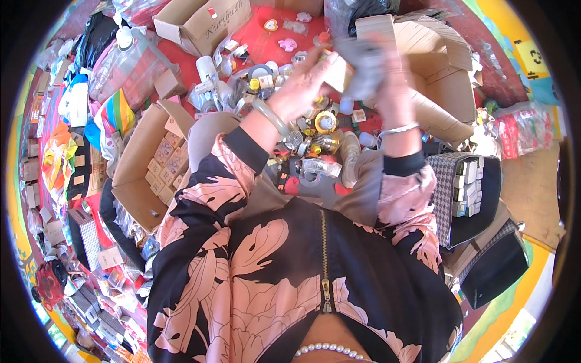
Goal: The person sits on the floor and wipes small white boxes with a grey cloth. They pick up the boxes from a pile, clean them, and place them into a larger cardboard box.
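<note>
In front of me, my left hand (305, 83) is closed on a small pale box (339, 74), its thumb along the top. Beside it, my right hand (396, 91) is smeared by motion. It holds a grey, soft-looking thing (364, 68) against the box's right side; blur hides whether this is a cloth or a bag. Beneath both hands lies a heap of small mixed goods, among them a round yellow-rimmed item (325, 122), a white cylinder (206, 69) and a clear plastic pack (321, 167).
An open carton (442, 72) stands at the right, near my right hand. A carton with small patterned boxes (136, 181) sits at my left. A checked bin (445, 181) with small boxes is at my right. Another carton (203, 27) stands at the back on red cloth (266, 45).
</note>
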`<state>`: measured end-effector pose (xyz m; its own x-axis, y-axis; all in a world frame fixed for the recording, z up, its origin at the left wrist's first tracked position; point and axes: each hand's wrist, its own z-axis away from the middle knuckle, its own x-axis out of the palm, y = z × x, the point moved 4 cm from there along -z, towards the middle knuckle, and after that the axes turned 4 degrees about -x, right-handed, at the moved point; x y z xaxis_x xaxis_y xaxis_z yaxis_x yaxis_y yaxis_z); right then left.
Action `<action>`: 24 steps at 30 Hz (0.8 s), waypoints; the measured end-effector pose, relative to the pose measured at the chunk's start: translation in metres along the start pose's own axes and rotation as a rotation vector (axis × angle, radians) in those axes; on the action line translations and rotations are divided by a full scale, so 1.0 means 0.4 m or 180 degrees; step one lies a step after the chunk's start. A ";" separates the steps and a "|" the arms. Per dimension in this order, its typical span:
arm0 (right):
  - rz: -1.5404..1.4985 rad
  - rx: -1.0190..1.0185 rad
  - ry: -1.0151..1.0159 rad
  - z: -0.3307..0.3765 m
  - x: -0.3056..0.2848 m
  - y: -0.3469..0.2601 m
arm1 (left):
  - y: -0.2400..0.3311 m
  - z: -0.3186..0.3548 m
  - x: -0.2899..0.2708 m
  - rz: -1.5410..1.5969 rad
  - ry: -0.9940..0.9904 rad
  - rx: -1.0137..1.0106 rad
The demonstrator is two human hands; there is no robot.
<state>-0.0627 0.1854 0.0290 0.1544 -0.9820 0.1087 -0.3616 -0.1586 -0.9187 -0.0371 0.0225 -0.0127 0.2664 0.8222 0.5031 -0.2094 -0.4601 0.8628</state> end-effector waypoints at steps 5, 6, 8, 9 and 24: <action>0.0969 -0.0195 -0.0108 0.060 0.115 0.012 | -0.008 0.018 0.010 -0.0417 -0.0566 0.0370; 0.0650 0.0078 -0.0062 0.052 0.102 0.010 | 0.001 0.033 0.012 -0.1080 -0.0394 0.0709; 0.0346 0.0312 0.0001 0.052 0.076 0.042 | -0.029 0.031 0.007 -0.1558 -0.0404 0.0801; -0.0125 0.0551 0.0205 0.062 0.075 0.046 | -0.028 0.043 0.017 -0.1479 -0.0322 0.0683; -0.3230 0.2331 0.0458 0.084 0.078 0.100 | -0.004 -0.008 0.003 -0.3177 0.0445 0.2043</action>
<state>-0.0414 0.1517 -0.0170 -0.0546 -0.4612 0.8856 0.4616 -0.7981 -0.3871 -0.0394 0.0252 -0.0136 -0.0686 0.9228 -0.3791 0.5508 0.3519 0.7568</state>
